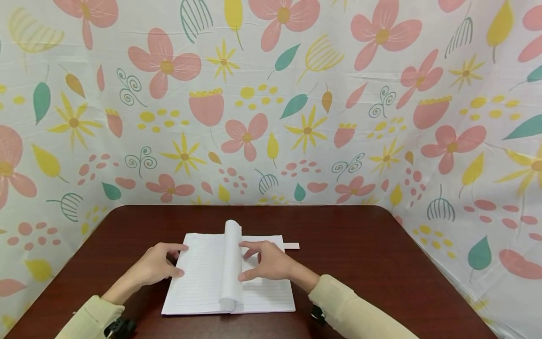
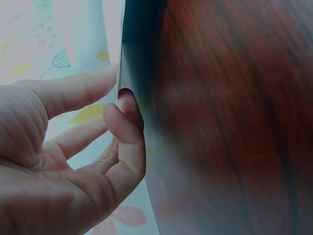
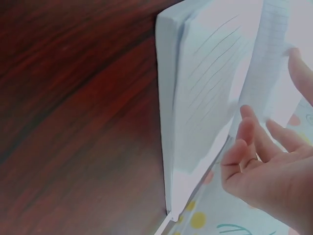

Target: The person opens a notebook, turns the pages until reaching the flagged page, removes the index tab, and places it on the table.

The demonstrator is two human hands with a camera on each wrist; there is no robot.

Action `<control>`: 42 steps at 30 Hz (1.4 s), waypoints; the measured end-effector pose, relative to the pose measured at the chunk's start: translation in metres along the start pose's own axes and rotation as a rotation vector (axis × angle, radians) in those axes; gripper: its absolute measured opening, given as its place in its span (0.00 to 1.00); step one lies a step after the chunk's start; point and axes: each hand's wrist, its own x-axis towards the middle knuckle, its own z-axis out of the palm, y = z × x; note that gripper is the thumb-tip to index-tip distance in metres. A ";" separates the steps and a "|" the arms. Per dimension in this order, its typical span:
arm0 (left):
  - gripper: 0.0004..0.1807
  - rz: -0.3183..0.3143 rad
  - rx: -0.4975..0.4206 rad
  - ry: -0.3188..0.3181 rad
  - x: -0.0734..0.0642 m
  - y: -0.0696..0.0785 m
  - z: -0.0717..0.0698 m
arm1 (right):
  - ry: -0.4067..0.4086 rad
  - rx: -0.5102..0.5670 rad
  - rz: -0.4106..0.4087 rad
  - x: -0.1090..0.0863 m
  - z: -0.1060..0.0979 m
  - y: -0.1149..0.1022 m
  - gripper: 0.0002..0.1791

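An open notebook (image 1: 264, 299) with white lined pages lies on the table. At its middle a page (image 1: 232, 268) bends up into a tall curl along the spine. My left hand (image 1: 156, 264) pinches the notebook's left edge. The left wrist view shows that thin edge (image 2: 121, 54) between thumb and fingers. Over the right-hand page, my right hand (image 1: 268, 261) has its thumb and fingertips spread against the right side of the curl. In the right wrist view those fingers (image 3: 252, 117) meet the curled sheet (image 3: 264, 63) without wrapping round it.
A narrow white strip (image 1: 292, 246) sticks out from the notebook's right side near the top. The dark red-brown wooden table (image 1: 360, 263) extends around the notebook. Behind it and at the sides hangs a flower-patterned cloth (image 1: 271, 99).
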 end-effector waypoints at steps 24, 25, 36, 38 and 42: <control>0.34 -0.001 0.014 0.005 0.000 0.001 0.000 | -0.002 0.025 0.016 0.008 0.015 -0.010 0.44; 0.34 0.000 0.014 0.007 0.000 0.001 0.000 | 0.000 0.022 0.014 0.008 0.015 -0.010 0.44; 0.34 0.016 0.019 0.017 0.001 -0.001 0.001 | 0.035 0.024 0.022 0.012 0.019 -0.010 0.43; 0.34 0.018 0.022 0.017 0.001 -0.001 0.001 | 0.040 0.026 0.030 0.013 0.020 -0.010 0.43; 0.34 0.012 0.027 0.018 0.001 0.000 0.001 | 0.041 0.026 0.048 0.014 0.021 -0.011 0.43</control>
